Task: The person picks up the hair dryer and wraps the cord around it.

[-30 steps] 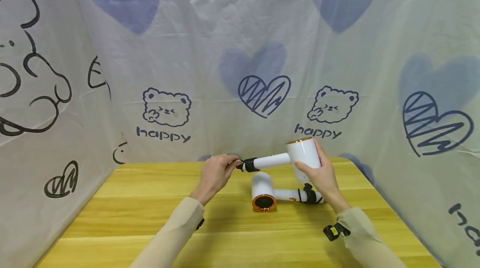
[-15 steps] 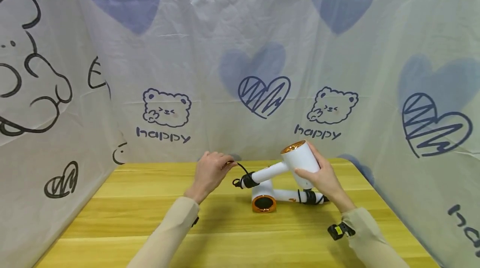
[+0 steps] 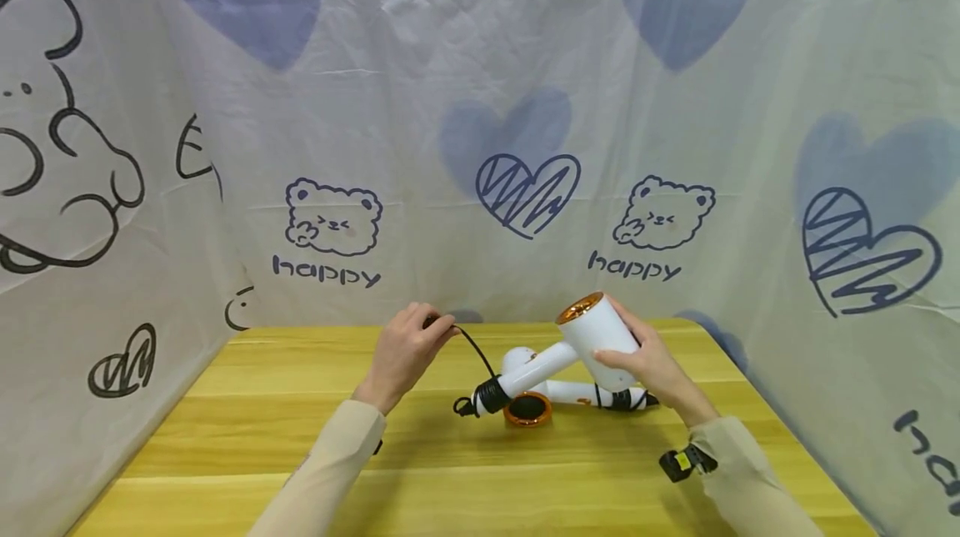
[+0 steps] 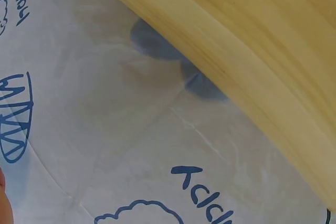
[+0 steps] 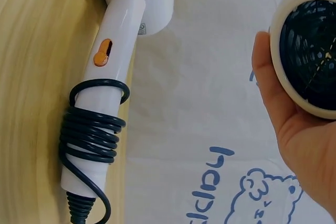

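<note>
In the head view my right hand [image 3: 656,366] grips the barrel of a white hair dryer [image 3: 536,370] with an orange ring, held above the table with its handle slanting down left. Black cord [image 3: 491,395] is coiled round the handle's end. From that coil a stretch of cord rises to my left hand [image 3: 405,353], whose thumb and fingers pinch its end; a dark piece shows between them. The right wrist view shows the held dryer's dark round grille [image 5: 310,51] against my palm. Only a sliver of hand is in the left wrist view.
A second white hair dryer [image 5: 113,40], cord wound round its handle, lies on the wooden table [image 3: 262,420] behind and below the held one. Printed cloth [image 3: 420,253] hangs close along the table's back and sides.
My left hand has moved left, drawing a length of cord away from the handle. The held dryer has tipped, its handle end swinging down and left, in front of the second dryer.
</note>
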